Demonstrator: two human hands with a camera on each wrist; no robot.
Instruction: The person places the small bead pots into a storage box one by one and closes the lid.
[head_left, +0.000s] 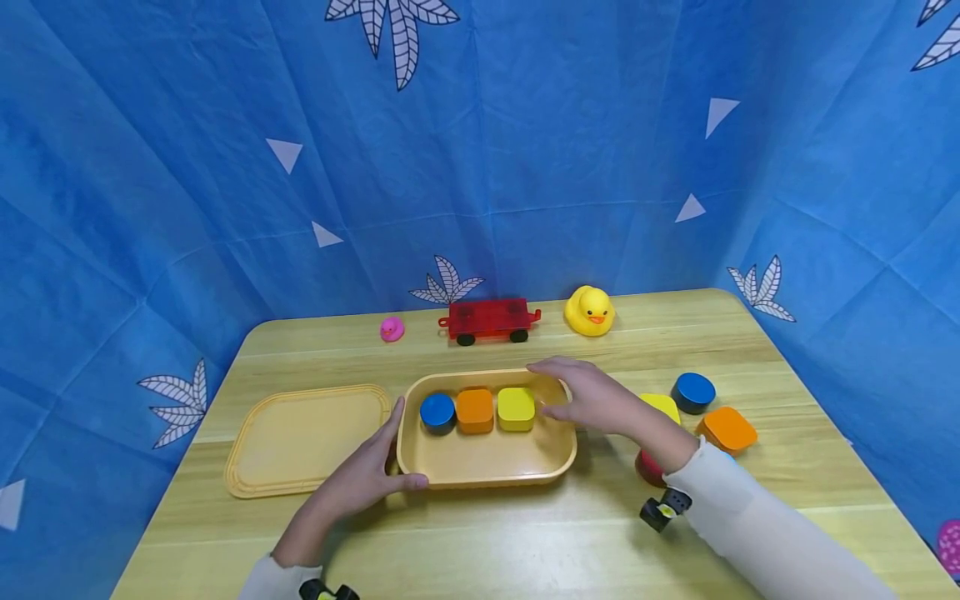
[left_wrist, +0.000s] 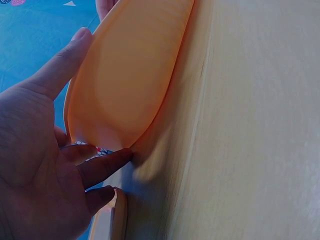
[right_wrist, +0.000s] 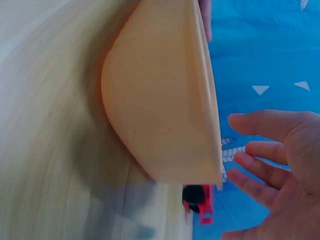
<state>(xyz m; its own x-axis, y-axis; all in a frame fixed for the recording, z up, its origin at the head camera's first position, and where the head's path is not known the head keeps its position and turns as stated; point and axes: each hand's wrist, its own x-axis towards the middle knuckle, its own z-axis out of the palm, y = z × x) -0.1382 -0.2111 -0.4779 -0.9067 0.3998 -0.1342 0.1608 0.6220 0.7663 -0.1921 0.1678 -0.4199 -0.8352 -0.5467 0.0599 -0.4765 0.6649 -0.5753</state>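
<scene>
An oblong pale-orange plastic box (head_left: 487, 462) stands on the table with its top uncovered. Inside it, along the far side, are a blue round block (head_left: 438, 413), an orange squarish block (head_left: 475, 411) and a yellow squarish block (head_left: 516, 409) in a row. My left hand (head_left: 367, 467) holds the box's left end, its thumb on the rim and its fingers against the outer wall (left_wrist: 120, 90). Over the box's right end hovers my right hand (head_left: 588, 396), fingers loosely spread; in the right wrist view the hand (right_wrist: 280, 170) is empty, beside the rim.
A matching flat lid (head_left: 307, 442) lies left of the box. Right of it are a blue block (head_left: 693, 392), an orange block (head_left: 727, 429), a yellow block (head_left: 660, 406) and a red piece (head_left: 649, 468). Behind stand a pink duck (head_left: 392, 329), a red wagon (head_left: 489, 320) and a yellow duck (head_left: 589, 312).
</scene>
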